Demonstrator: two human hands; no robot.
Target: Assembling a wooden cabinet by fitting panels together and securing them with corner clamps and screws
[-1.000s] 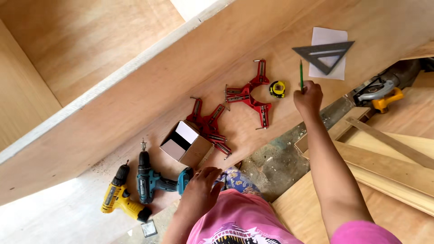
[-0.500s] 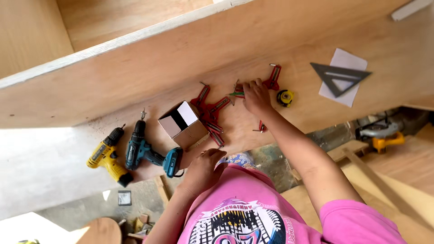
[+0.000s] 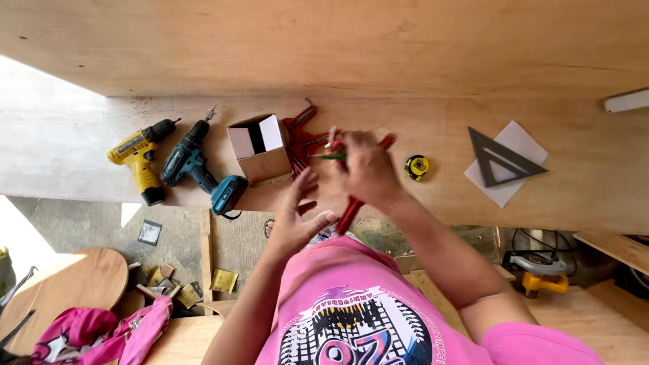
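Note:
My right hand point(image 3: 365, 169) grips a red corner clamp point(image 3: 350, 211) lifted just off the plywood board point(image 3: 439, 203), and a green pencil point(image 3: 328, 157) sticks out between its fingers. Just below and to the left, my left hand point(image 3: 297, 216) has its fingers spread and holds nothing. A second red corner clamp point(image 3: 301, 138) lies on the board beside an open cardboard box point(image 3: 260, 152). A yellow tape measure point(image 3: 417, 167) sits just right of my right hand.
A yellow drill point(image 3: 138, 161) and a teal drill point(image 3: 196, 167) lie left of the box. A dark triangle square point(image 3: 500, 159) rests on white paper point(image 3: 522, 135) at the right. A circular saw point(image 3: 541, 267) sits lower right; pink cloth point(image 3: 101, 331) and wood scraps lie lower left.
My right hand came left from near the triangle square, with the pencil, to the clamps and took up one red clamp. My left hand rose toward it. The view swung right.

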